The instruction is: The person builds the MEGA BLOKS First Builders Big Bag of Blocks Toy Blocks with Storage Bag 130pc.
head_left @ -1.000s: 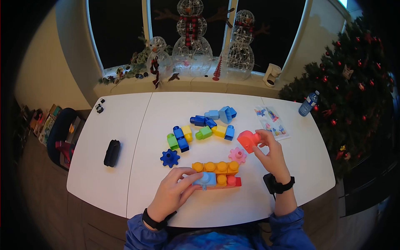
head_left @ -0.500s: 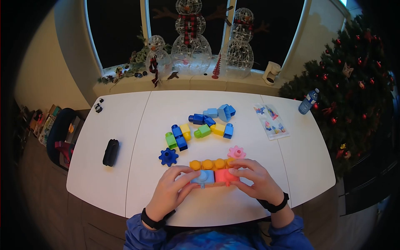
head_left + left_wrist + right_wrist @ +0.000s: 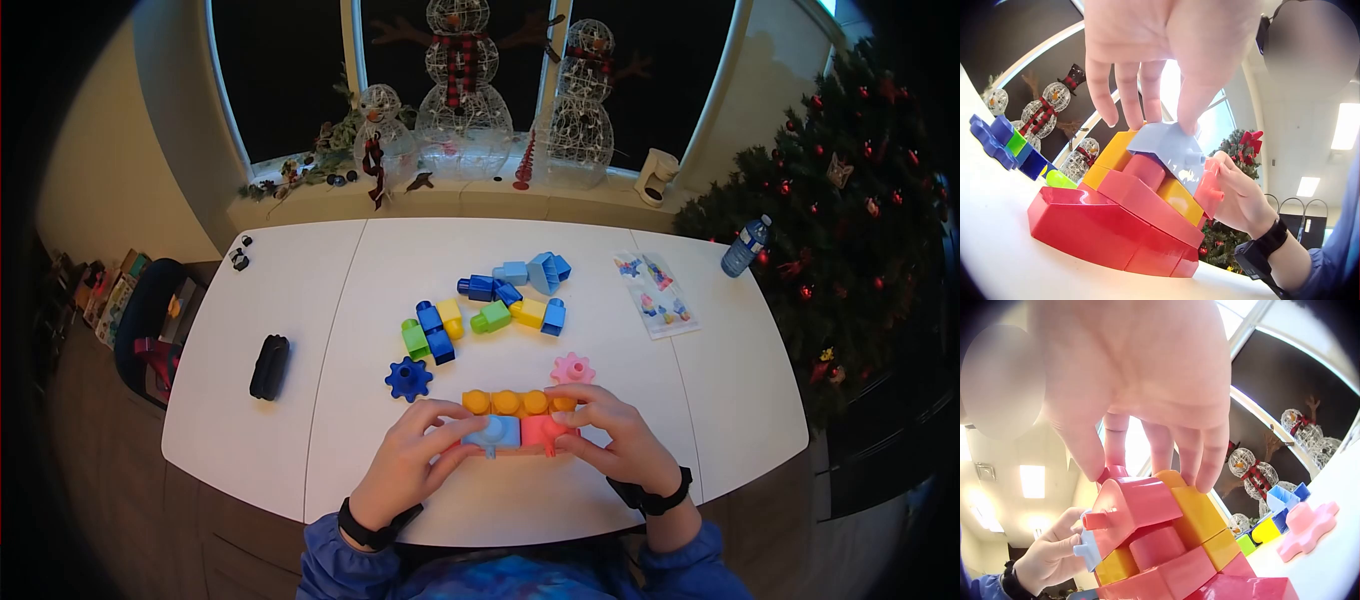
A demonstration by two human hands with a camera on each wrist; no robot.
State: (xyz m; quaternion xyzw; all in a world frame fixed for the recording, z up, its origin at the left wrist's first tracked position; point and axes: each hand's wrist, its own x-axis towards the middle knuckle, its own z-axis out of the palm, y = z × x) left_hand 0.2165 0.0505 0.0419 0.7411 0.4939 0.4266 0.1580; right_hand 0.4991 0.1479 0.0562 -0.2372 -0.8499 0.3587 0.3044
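A stack of blocks stands near the front of the table, with red blocks [image 3: 1104, 231] at its base and orange blocks [image 3: 1200, 515] above. The left hand [image 3: 408, 462] pinches a light blue block [image 3: 492, 432] on the stack's left. Beside it, the right hand [image 3: 622, 445] has thumb and fingers round a coral-red block [image 3: 1138, 506] with a small peg. This block sits tilted over a round red stud [image 3: 1157, 547] in the right wrist view. Both held blocks lie side by side in front of the orange row [image 3: 506, 402].
Behind the stack lie a dark blue gear [image 3: 408, 379], a pink gear [image 3: 572, 369] and joined blue, green and yellow blocks [image 3: 491, 318]. A picture sheet [image 3: 657, 295] and water bottle [image 3: 746, 246] are at the right; a black case [image 3: 269, 367] is at the left.
The right hand has brought the coral-red block from the right down onto the stack, beside the light blue one. The left hand has stayed on its block.
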